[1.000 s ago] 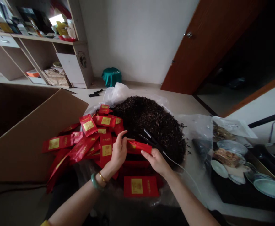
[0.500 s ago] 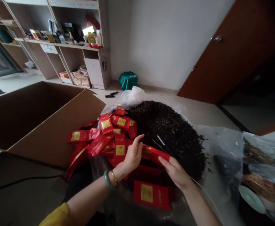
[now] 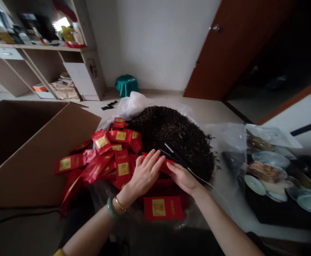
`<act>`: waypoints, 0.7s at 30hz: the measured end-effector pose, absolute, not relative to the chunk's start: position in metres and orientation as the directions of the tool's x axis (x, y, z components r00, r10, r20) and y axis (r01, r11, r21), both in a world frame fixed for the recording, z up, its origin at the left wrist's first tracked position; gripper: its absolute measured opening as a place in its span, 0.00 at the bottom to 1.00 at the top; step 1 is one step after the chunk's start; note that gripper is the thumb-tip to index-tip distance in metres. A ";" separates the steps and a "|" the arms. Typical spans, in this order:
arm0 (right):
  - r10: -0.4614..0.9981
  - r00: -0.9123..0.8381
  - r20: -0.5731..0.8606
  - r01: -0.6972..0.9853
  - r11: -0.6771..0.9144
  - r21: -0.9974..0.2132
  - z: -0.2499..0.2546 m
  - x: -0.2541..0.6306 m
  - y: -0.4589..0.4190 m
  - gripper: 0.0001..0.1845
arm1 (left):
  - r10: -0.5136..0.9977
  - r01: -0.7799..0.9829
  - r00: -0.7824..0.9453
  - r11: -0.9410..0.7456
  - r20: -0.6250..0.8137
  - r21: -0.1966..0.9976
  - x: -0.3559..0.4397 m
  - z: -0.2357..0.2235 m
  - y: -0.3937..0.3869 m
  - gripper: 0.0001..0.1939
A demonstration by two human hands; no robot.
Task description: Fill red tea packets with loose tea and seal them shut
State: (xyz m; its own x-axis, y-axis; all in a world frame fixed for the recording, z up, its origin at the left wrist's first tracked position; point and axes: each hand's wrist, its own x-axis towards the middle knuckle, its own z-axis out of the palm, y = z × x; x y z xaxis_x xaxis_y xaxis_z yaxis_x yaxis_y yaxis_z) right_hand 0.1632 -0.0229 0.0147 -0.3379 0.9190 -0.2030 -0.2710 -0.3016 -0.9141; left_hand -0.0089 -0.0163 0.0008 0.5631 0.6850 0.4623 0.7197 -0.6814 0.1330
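Spanning the upper left, a pale shelving unit (image 3: 95,85) carries a crowded worktop, its small items too blurred to tell. Next along stands something draped in green cloth (image 3: 126,86), then a brown door (image 3: 202,64) at the upper right. Closer in, a pile of red packets (image 3: 101,143) with gold labels crowds up beside the left hand (image 3: 146,174). That hand lies over a red packet (image 3: 165,168), fingers stretched side by side; whether they grip it I cannot tell. Between the forearms, nearer the body, a loose packet (image 3: 174,209) lies label up. The right hand (image 3: 182,178) pinches the right end of the held packet, thumb against it. Just beyond the hands, a slim black tool (image 3: 175,155) with a pale cord (image 3: 211,185) lies against a dark heap (image 3: 168,126) of dry, twisted bits.

As for containers, an open cardboard box (image 3: 38,156) fills the left, its inside in shadow. Crumpled clear plastic (image 3: 132,102) lies around the heap. At far right, a clear bag (image 3: 271,160) holds brownish pieces, near pale dishes (image 3: 254,185) on a dark surface.
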 end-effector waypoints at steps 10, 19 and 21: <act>0.898 -0.400 -0.182 -0.351 -0.334 -0.875 0.011 0.154 -0.024 0.24 | 0.705 0.692 0.586 -0.692 0.399 0.207 -0.013 -0.001 -0.006 0.29; 0.898 -0.408 -0.162 -0.268 -0.288 -0.920 0.023 0.154 -0.024 0.27 | 0.725 0.700 0.568 -0.675 0.389 0.234 -0.012 -0.007 -0.008 0.27; 0.894 -0.416 -0.167 -0.245 -0.287 -0.926 0.027 0.155 -0.025 0.27 | 0.728 0.691 0.550 -0.672 0.411 0.267 -0.012 -0.009 -0.006 0.27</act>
State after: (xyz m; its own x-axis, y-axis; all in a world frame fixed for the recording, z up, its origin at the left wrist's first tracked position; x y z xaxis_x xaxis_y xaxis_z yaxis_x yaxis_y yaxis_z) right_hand 0.1553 -0.0249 0.0269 -0.4160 0.8940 -0.1668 -0.2446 -0.2867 -0.9263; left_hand -0.0121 -0.0062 -0.0085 0.5495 0.7275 0.4107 0.6907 -0.6722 0.2665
